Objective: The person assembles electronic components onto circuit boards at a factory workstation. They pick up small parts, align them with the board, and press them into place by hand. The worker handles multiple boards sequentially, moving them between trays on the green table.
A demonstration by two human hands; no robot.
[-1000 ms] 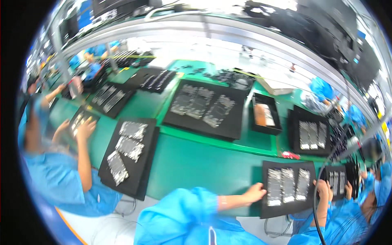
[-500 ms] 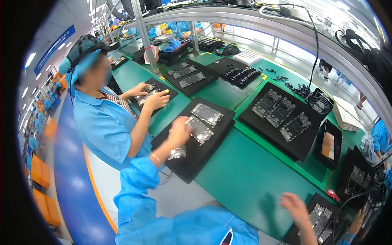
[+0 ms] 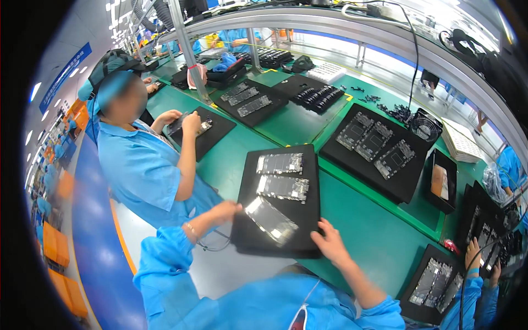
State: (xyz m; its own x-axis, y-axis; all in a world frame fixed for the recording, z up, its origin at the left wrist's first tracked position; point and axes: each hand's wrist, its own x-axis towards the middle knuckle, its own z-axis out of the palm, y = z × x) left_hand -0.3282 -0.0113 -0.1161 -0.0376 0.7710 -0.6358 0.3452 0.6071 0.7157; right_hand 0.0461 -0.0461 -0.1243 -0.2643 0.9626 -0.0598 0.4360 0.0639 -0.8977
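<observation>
Bright factory space stretches away behind a long green counter [image 3: 357,217], with a silvery metal rail [image 3: 308,20] arching over it. In the head view, a rectangular black sheet [image 3: 250,239] lies in front of the person in the blue smock, its near end reaching past the counter's edge. On it sit three thin, silver-grey rectangular circuit boards: one at the far end [image 3: 280,163], one just below it, almost parallel [image 3: 282,187], and a third nearest the person, turned aslant and shiny with glare [image 3: 271,221].

The left hand [image 3: 226,211] is at the sheet's left edge, fingertips close to the slanted board's corner; it is blurred, so I can't tell whether it grips anything. The right hand [image 3: 331,242] is at the opposite edge, thumb and fingers loosely parted.

To the left, a co-worker in a blue smock [image 3: 140,170] has both hands over another black sheet [image 3: 220,132]. Farther across, a large black sheet [image 3: 341,157] carries three dark grey boards [image 3: 373,141], with a round black fan [image 3: 427,126] beside it and an open black box [image 3: 440,206] near. Over on the right, someone else's hand [image 3: 473,254] shows beside more boards.
</observation>
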